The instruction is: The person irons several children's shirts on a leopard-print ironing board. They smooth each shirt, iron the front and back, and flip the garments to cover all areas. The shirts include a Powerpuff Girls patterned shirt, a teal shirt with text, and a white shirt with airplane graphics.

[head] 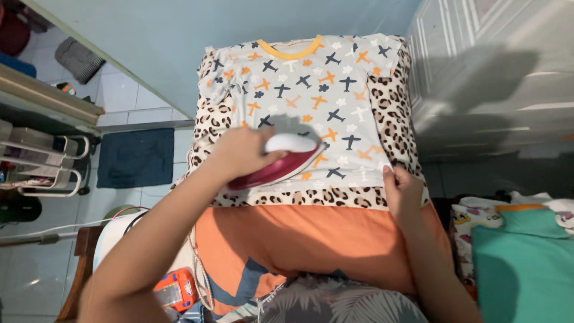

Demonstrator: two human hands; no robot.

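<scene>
A small pale shirt (323, 90) printed with orange and navy aeroplanes and trimmed with a yellow collar lies flat on a leopard-print cover (391, 113) over the board. My left hand (242, 152) grips the white handle of a dark red clothes iron (281, 162), whose soleplate rests on the shirt's lower left part. My right hand (403, 191) lies flat on the shirt's lower right hem, fingers pressing the cloth against the leopard cover.
An orange cloth (323, 239) hangs over the near edge of the board. Folded clothes, the top one teal (526, 263), are stacked at the right. An orange gadget (176, 290) and a white cord (60, 230) lie lower left. A dark mat (136, 157) covers tiled floor; a metal rack (42, 161) stands left.
</scene>
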